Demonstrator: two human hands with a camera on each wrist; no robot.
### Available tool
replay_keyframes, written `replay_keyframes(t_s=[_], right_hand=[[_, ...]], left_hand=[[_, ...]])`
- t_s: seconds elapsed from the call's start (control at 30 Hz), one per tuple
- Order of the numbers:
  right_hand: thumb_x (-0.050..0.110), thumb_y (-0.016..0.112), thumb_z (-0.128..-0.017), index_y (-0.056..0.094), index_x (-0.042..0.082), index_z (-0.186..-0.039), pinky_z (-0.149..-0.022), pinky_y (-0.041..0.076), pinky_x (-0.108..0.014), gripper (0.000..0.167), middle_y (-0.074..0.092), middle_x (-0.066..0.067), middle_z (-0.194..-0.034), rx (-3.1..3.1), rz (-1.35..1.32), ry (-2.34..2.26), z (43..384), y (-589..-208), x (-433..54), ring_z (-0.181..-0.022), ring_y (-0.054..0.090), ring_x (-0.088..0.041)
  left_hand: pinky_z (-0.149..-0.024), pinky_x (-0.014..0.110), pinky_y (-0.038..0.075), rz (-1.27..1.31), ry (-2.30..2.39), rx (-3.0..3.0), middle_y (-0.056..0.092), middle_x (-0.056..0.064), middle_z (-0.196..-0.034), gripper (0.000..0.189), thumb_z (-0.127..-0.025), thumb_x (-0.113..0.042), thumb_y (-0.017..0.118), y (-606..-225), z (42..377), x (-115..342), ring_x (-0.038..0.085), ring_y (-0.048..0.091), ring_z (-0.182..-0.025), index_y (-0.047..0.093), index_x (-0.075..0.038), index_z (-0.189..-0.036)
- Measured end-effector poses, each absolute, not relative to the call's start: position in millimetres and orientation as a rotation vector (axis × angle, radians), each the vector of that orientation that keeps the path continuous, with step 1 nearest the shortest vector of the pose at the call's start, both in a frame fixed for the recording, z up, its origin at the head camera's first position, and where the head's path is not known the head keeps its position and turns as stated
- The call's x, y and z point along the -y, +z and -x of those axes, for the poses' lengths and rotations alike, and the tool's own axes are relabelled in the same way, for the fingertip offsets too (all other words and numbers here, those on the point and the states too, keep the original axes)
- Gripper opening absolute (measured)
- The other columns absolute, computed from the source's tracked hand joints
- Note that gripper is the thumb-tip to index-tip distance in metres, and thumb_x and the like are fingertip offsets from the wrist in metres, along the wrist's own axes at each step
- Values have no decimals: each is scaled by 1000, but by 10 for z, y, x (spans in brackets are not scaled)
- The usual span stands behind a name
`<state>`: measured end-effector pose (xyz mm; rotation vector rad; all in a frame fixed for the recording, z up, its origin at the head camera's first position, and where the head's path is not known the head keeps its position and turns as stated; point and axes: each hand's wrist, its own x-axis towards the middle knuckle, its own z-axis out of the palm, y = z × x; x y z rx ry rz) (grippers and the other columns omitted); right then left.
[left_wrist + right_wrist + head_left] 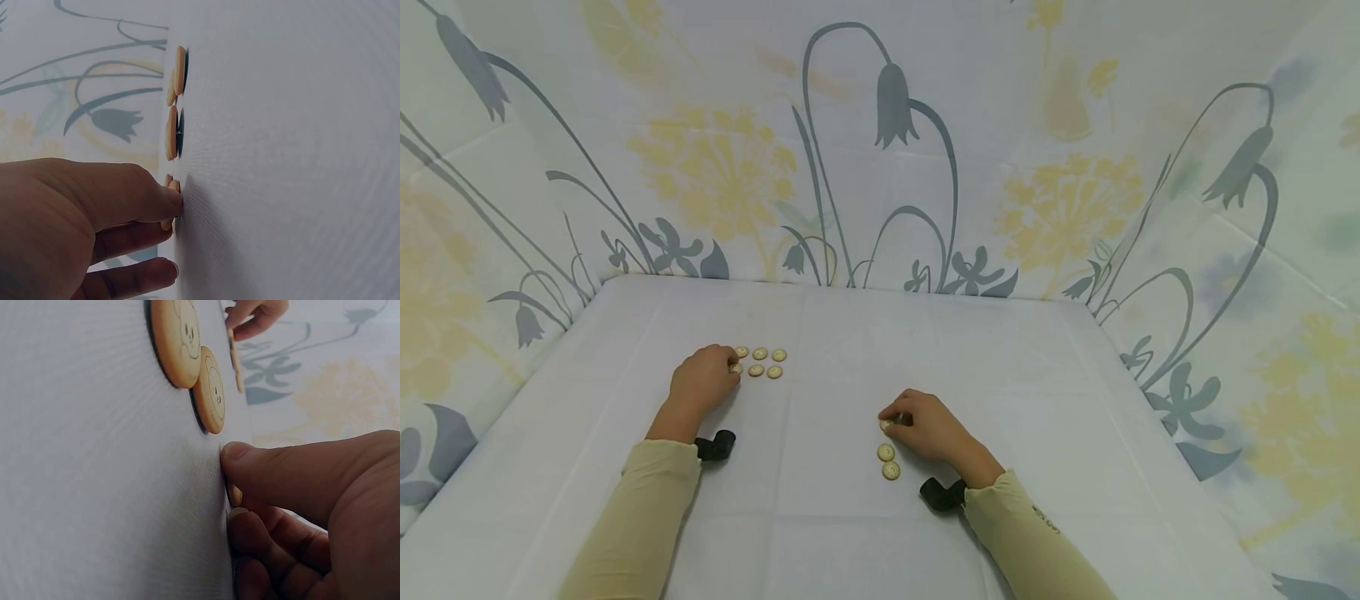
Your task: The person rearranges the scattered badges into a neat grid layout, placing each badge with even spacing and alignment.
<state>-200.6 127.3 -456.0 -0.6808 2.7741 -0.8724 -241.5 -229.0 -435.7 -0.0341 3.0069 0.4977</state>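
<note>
Your left hand (703,385) is pinching a cookie-like disc (737,368) between thumb and fingers, the one at its near-left corner of a little block of six. Two more discs of the near row (756,371) run off just to the right of those fingertips, and the far row (760,353) of three sits right behind them. Over on your other side, well apart, your right hand (928,427) has thumb and fingers pinched on another disc (884,426), low over the counter (820,483). Can't tell if either pinched one is actually off the cloth, tbh. Two loose discs (887,452) lie just your side of the right fingertips, close together, and the right wrist view shows little cartoon faces on top. You've got black wrist gear (718,446) just under each hand and tan sleeves (643,508) behind that. Past both hands there's a flowery backdrop (893,104), grey bellflowers and yellow blooms.
</note>
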Motion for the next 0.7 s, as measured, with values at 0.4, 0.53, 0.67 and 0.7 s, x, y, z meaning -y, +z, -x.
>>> replay_keyframes(t_s=[0.4,0.53,0.67,0.7], right_hand=[[21,68,-90,74,18,-107,-72,45,-25,19,63,6,-101,-2768,683,-881,2009,-4560,-1272,-82,53,-6],[21,67,-90,73,17,-107,-71,45,-25,19,63,6,-100,-2765,683,-887,2005,-4559,-1276,-81,52,-7],[21,67,-90,73,18,-107,-71,44,-24,18,63,6,-101,-2770,688,-887,2003,-4565,-1280,-81,52,-6],[22,67,-90,73,18,-107,-71,44,-24,18,63,7,-101,-2771,691,-886,2004,-4567,-1280,-81,52,-6]], left_hand=[[-91,53,48,43,511,-2995,62,22,-122,35,-92,-14,58,-4369,2431,2289,40,59,-110,61,3,-122],[-92,53,48,50,514,-2983,61,23,-123,36,-91,-14,57,-4362,2435,2285,40,59,-111,60,3,-123],[-91,54,48,56,505,-2984,61,24,-123,37,-91,-14,58,-4343,2423,2273,41,59,-111,60,4,-124],[-91,54,48,53,501,-2988,61,24,-123,38,-91,-14,58,-4338,2420,2270,41,59,-111,60,4,-124]])
